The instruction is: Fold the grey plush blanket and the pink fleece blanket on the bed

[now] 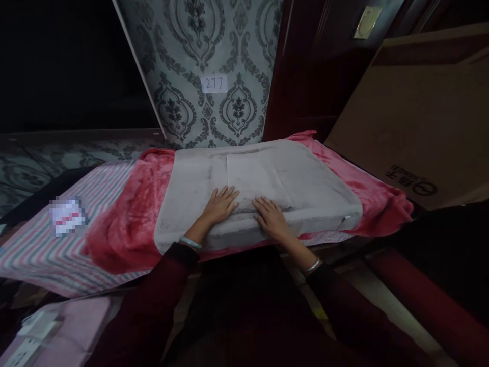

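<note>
- grey plush fabric [260,171] has a striped cloth [46,255] to its left and lies on a red blanket [126,232] that shows past both sides.
- your left hand [220,205] rests palm down on its front part, fingers slightly spread.
- your right hand [272,219] rests palm down near its front middle, fingers slightly spread too.
- a cardboard box [416,117] stands beyond its right side.

cushion [324,183] on blanket [130,224] | blanket on cloth [42,257] | carton [428,112] right | screen [69,61] left
</note>
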A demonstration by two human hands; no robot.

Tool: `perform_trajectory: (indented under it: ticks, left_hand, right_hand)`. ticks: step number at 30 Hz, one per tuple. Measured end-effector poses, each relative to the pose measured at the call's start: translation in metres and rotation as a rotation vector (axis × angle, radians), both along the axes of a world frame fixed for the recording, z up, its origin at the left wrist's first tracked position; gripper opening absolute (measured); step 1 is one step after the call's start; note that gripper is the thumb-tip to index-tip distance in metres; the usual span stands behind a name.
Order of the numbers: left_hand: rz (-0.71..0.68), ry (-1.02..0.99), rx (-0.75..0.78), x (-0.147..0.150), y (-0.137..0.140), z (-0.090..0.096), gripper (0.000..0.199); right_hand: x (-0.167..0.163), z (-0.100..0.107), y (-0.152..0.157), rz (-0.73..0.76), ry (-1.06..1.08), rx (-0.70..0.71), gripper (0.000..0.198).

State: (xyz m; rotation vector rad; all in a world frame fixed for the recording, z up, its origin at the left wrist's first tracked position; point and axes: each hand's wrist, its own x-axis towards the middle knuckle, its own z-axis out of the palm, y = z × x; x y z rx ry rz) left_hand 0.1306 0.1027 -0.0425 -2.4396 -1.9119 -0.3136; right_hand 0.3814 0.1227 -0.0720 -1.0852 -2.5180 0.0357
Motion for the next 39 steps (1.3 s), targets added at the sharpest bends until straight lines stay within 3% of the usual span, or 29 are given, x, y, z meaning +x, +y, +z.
perform_trajectory:
  ticks: [6,14,21,29,39]
  left_hand:
    - [-0.073,0.024,0.070,-0.005,-0.023,0.000,0.063]
    - [-0.165,0.179,0.113,0.011,-0.026,0.013,0.044]
    - [-0.086,0.226,0.077,0.017,-0.023,0.022,0.034]
    - [-0.071,0.204,0.083,0.017,-0.016,0.048,0.033]
    - [-0.050,0.293,0.129,0.019,-0.028,0.021,0.031]
  right_hand:
    - [0.024,0.004,0.014,-0.029,-0.018,0.018,0.053]
    - [0.045,0.001,0.033,0.023,-0.109,0.102,0.058]
    - [0.032,0.014,0.024,0.020,-0.085,0.073,0.058]
    - [0.002,0.006,0.017,-0.031,0.042,0.072,0.063]
    - [0.031,-0.008,0.048,-0.108,0.064,0.232,0.063]
